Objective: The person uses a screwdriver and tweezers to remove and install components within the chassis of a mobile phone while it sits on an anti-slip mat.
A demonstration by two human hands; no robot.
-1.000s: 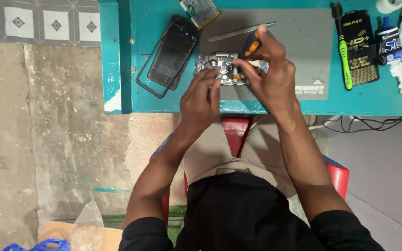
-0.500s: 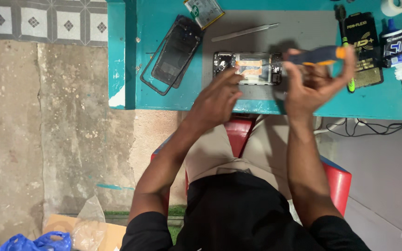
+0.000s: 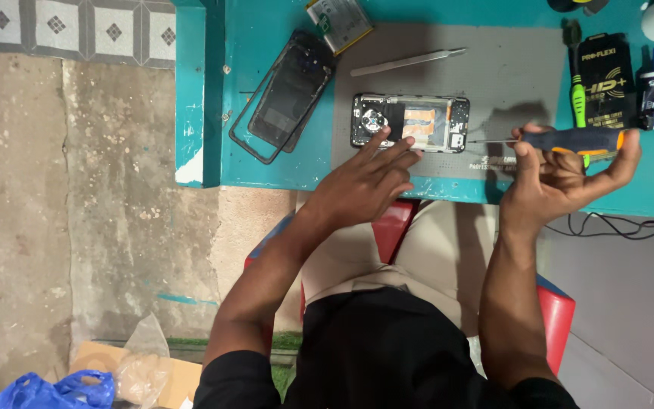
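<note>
Phone (image 3: 410,123), back cover off, lay flat on grey mat (image 3: 509,60) on teal table (image 3: 266,170), long axis left-right, internals exposed: boards, camera module at left end, orange-tan patch mid-body. Left hand (image 3: 361,182) rested on near long edge, fingers spread and extended, fingertips pressing down by camera end; grip open, pinning not clamping. Right hand (image 3: 562,170) closed around screwdriver (image 3: 577,140), dark handle with orange band, thin shaft pointing left toward right end of phone; tip just off the edge, contact not certain. Judged light, stiff, but fragile with cover gone: thin ribbon cables and bare boards likely to tear or short if pressed, glass underneath prone to cracking under point load. Smooth frame judged likely to slide on mat unless held. Best hold judged to be the metal side frame along long edges, or flat pressure on solid frame corners; orange-tan patch, camera and connectors to be avoided. Driver judged light, with handle sure to roll if set down loose. Removed dark back cover with clear case (image 3: 285,95) lay left of mat, tilted, near table edge. Tweezers (image 3: 409,62) lay on mat above phone, apart. Green-handled tool (image 3: 575,79) and black flat package (image 3: 607,76) sat right of mat. Red stool (image 3: 554,303) showed under the legs.
</note>
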